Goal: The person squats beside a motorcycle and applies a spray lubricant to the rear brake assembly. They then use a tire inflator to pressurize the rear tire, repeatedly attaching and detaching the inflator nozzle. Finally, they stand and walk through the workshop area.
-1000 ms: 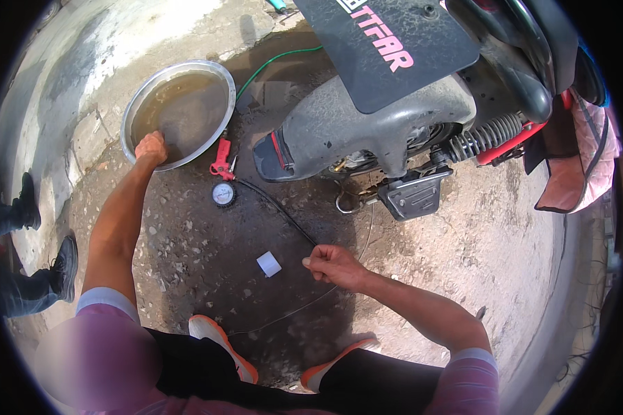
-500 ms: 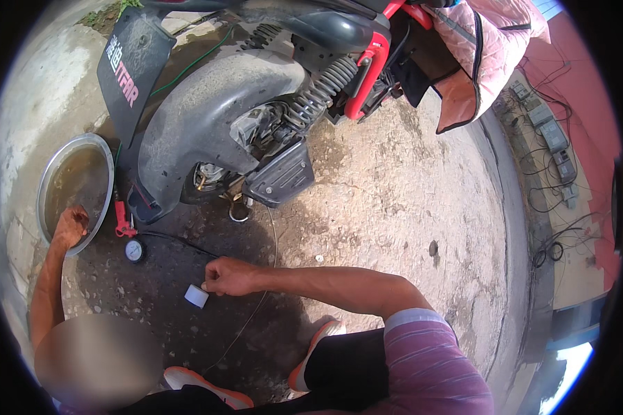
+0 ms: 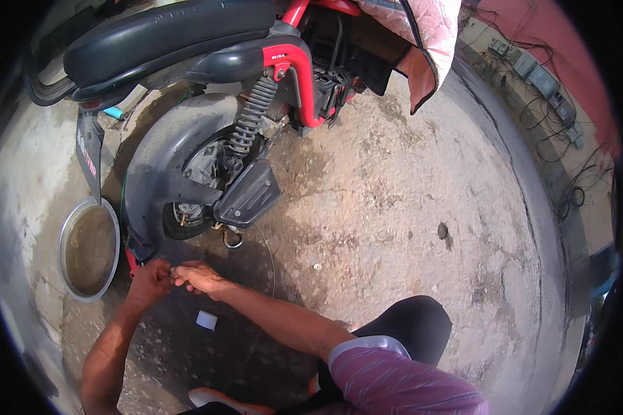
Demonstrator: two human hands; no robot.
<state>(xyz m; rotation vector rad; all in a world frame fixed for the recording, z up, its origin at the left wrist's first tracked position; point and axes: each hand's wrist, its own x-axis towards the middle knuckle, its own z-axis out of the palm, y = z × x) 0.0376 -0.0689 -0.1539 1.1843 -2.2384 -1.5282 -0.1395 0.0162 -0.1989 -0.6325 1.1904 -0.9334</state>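
My left hand [image 3: 150, 282] and my right hand [image 3: 197, 277] meet in front of the scooter's rear wheel [image 3: 185, 216], their fingertips pinched close together. Something tiny shows between them, too small to name. Just behind my left hand, part of a red air inflator handle [image 3: 132, 262] is visible; the rest of it is hidden. A small white box-like piece [image 3: 206, 319] lies on the ground below my hands. Left of the wheel stands a round metal basin [image 3: 64, 257] holding murky brown water.
The parked scooter [image 3: 173, 41], black with a red frame, fills the upper left. A pink quilted cover [image 3: 441, 41] hangs from its front. Several grey electrical boxes [image 3: 543, 81] with loose black cables line the wall at right. A small dark stone [image 3: 442, 230] lies on the concrete.
My left hand has left the basin and moved right. My right hand has moved left from beside the white piece, and the two now meet. The view has shifted, showing more of the scooter's seat.
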